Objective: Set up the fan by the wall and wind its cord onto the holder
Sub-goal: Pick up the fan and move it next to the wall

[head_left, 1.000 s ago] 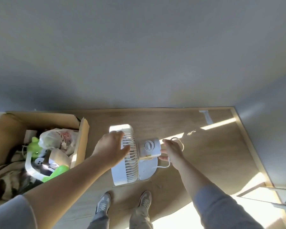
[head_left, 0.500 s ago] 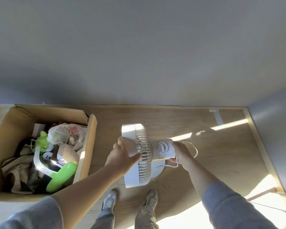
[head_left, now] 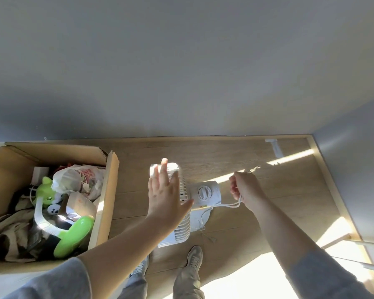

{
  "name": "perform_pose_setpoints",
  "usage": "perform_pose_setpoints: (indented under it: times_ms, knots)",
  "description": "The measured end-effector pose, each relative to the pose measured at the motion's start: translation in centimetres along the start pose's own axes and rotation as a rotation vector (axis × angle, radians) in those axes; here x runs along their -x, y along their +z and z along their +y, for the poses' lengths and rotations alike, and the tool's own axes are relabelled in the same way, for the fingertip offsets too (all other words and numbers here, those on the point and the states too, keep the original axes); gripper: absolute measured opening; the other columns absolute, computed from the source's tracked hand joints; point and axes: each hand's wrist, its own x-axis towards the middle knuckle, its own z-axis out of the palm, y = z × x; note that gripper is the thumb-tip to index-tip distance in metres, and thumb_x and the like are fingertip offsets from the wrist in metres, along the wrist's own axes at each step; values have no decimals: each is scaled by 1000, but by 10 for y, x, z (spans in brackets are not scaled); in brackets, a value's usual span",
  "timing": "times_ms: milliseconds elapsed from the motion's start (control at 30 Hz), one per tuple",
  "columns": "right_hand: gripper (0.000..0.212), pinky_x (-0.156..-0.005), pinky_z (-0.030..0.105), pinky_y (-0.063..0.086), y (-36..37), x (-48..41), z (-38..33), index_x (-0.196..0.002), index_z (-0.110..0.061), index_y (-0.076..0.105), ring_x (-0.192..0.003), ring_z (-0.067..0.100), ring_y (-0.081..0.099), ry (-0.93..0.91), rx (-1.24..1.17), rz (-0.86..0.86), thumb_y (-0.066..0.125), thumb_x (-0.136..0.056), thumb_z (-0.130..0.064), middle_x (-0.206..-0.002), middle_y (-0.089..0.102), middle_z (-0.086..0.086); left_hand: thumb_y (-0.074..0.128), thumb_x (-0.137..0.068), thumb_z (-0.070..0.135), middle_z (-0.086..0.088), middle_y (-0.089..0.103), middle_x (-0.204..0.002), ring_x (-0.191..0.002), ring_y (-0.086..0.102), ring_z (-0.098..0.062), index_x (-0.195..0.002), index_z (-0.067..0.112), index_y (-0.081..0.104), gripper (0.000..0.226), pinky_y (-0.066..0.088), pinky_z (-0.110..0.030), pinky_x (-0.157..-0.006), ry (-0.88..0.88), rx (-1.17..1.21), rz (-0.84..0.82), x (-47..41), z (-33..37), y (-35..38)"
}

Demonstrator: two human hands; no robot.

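Observation:
A small white fan (head_left: 200, 196) stands on the wooden floor near the grey wall, its grille facing left and its dial on top. My left hand (head_left: 165, 196) hovers over the grille with fingers spread, holding nothing. My right hand (head_left: 243, 189) is closed on the white cord (head_left: 229, 205), which runs from the fan's back end up into my fist. A further stretch of cord trails down over the fan's base toward the floor. I cannot make out a cord holder.
An open cardboard box (head_left: 105, 192) full of clutter, including a green and white toy (head_left: 71, 235) and a plastic bag, stands to the left. My two shoes (head_left: 193, 258) are just below the fan. The room's corner and skirting (head_left: 324, 169) lie to the right.
My left hand has let go of the fan's grille and opened above it. My right hand has lifted off the fan's back end, pulling the cord up with it.

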Motion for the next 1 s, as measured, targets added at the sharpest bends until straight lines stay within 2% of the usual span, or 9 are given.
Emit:
perform_pose_setpoints:
  times_ms: [100,200,300,367,433,633,833,900,1000]
  knots:
    - [31,-27,13,26,-30,20,-35,-61,-9,49,-25,6,40,-69,-183,-34,39,-89,-3,-51,46,4,57,-84,44,-2,37,-144,-142,20,-23,-131,18,43,56,9,-31,-117,205,29,-59,1,17,4]
    - [31,-28,14,30,-59,39,-58,-64,-9,46,-30,7,43,-39,-443,-151,37,-93,-6,-58,43,4,60,-85,36,0,51,-131,-123,44,-16,-129,16,49,49,31,-22,-103,244,152,-178,3,35,11]
    - [31,-63,22,53,-76,54,-57,-67,-10,47,-59,16,57,-30,-592,-239,41,-97,-12,-62,55,6,62,-84,37,-3,47,-138,-125,45,-18,-136,13,42,60,36,-30,-106,188,213,-281,-1,55,25]
    - [31,-93,36,49,-88,63,-54,-68,-13,50,-77,20,61,-75,-607,-291,42,-97,-17,-60,63,3,64,-82,41,-3,45,-139,-122,48,-18,-137,15,40,65,39,-34,-104,147,253,-314,-7,71,37]
    - [30,-98,43,47,-103,72,-54,-70,-13,53,-78,21,61,-79,-707,-338,43,-97,-19,-60,63,2,65,-80,43,-1,45,-139,-117,53,-17,-136,18,41,66,42,-33,-100,151,267,-331,-11,85,47]
    - [24,-86,45,58,-142,71,-53,-75,-7,57,-62,20,60,-86,-855,-428,46,-96,-12,-63,57,6,65,-80,42,8,54,-128,-100,60,-14,-128,22,48,55,46,-29,-90,136,362,-391,-22,122,82]
    - [25,-66,27,62,-170,45,-44,-76,-9,57,-44,11,52,-106,-889,-309,45,-97,-13,-50,52,0,48,-93,25,-5,64,-85,-82,61,-22,-93,8,64,24,45,-30,-71,79,36,-436,-30,117,84]
    - [28,-46,21,48,-177,32,-33,-76,-11,58,-35,6,41,-199,-696,-210,41,-98,-13,-48,47,-3,49,-93,29,-1,68,-81,-77,64,-17,-88,9,67,27,49,-30,-74,82,-24,-361,-35,102,66]
    - [29,-43,19,25,-180,15,-7,-73,-6,61,-35,3,32,-499,-167,40,41,-95,-9,-52,44,-3,54,-91,35,5,67,-63,-47,60,3,-79,12,66,28,48,-23,-57,83,110,-321,-42,93,31]
